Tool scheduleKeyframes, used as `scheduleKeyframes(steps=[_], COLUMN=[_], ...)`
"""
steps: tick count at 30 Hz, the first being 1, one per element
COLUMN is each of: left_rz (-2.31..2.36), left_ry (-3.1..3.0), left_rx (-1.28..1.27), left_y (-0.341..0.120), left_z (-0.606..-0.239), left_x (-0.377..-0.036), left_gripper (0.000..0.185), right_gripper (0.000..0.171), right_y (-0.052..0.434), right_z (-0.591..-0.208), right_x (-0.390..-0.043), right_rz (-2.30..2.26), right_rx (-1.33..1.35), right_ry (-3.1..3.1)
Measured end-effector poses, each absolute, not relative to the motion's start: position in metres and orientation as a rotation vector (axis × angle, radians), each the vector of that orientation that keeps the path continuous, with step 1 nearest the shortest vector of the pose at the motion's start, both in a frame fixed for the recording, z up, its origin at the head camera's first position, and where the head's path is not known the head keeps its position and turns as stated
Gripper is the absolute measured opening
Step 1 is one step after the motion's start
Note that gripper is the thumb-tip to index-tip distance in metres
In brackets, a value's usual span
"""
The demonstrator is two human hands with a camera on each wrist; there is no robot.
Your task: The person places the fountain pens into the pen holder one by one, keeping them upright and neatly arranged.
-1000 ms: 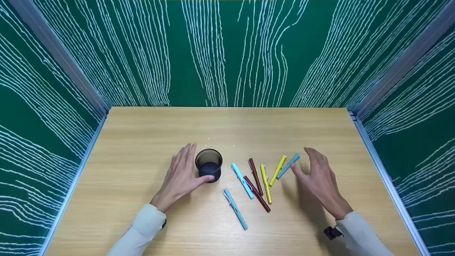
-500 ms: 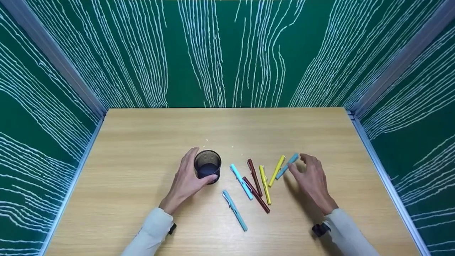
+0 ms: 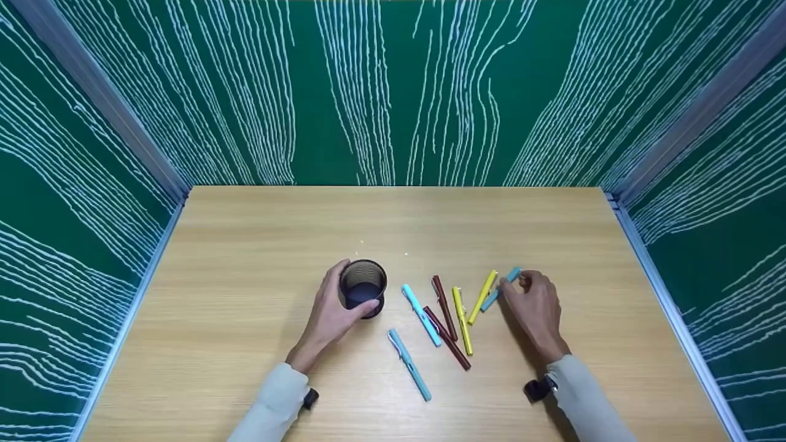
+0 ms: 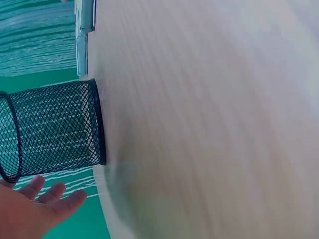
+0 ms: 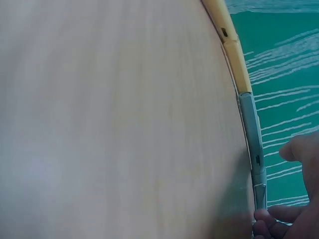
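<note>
My left hand (image 3: 328, 316) curves round a black mesh pen cup (image 3: 373, 312), thumb at its near side and fingers along its left. In the left wrist view, the fingers spread beside the upright cup (image 4: 55, 129). My right hand (image 3: 539, 307) reaches over a teal pen (image 3: 490, 301) on the table. Its fingertips touch the end of that pen (image 5: 254, 134) in the right wrist view, while the thumb stands apart from it. A yellow pen (image 3: 482, 297) lies close against the teal one. The cup's inside shows no pens.
Between the hands lie a second yellow pen (image 3: 462, 321), a brown pen (image 3: 444, 306), a dark red pen (image 3: 451, 345) and a bright blue pen (image 3: 421, 314). Another teal pen (image 3: 409, 365) lies nearer the front. Green walls with white lines surround the wooden table (image 3: 245, 245).
My left hand has closed in around the pen cup. The right hand has moved left and down to the teal pen, its fingers and thumb drawing nearer together. The pens lie as before.
</note>
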State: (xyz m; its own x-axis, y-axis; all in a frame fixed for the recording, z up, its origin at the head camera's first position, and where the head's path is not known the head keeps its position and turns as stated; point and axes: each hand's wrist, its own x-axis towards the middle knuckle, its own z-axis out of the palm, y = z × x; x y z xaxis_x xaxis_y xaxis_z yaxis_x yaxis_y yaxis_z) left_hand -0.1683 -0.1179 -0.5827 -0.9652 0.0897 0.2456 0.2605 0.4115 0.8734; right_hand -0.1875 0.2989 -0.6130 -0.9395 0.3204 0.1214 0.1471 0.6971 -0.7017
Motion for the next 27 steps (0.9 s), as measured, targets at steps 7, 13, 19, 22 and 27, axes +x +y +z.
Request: scheduleKeyframes(steps=[7, 13, 19, 22, 27], left_rz=[-1.7, -1.821, -1.92, -1.939, -1.962], left_ry=[-2.46, -2.413, -2.356, -2.337, -2.312], left_rx=[-0.277, -0.25, -0.222, -0.183, -0.176], left_y=[-0.113, -0.112, -0.111, -0.111, -0.109], left_z=[-0.588, -0.592, -0.597, -0.598, -0.599], left_x=[-0.168, -0.168, -0.165, -0.162, -0.162], left_gripper=[0.099, 0.098, 0.093, 0.092, 0.091], right_gripper=[0.056, 0.052, 0.046, 0.046, 0.046], right_y=[0.301, 0.297, 0.295, 0.294, 0.296], right_z=[-0.617, -0.619, -0.621, -0.62, -0.619], right_x=[-0.192, -0.195, -0.196, -0.196, -0.194], right_rz=[1.072, 1.082, 1.08, 1.092, 1.074], right_rx=[-0.446, -0.513, -0.558, -0.537, -0.528], right_ry=[-2.631, -2.611, -2.605, -2.61, -2.625])
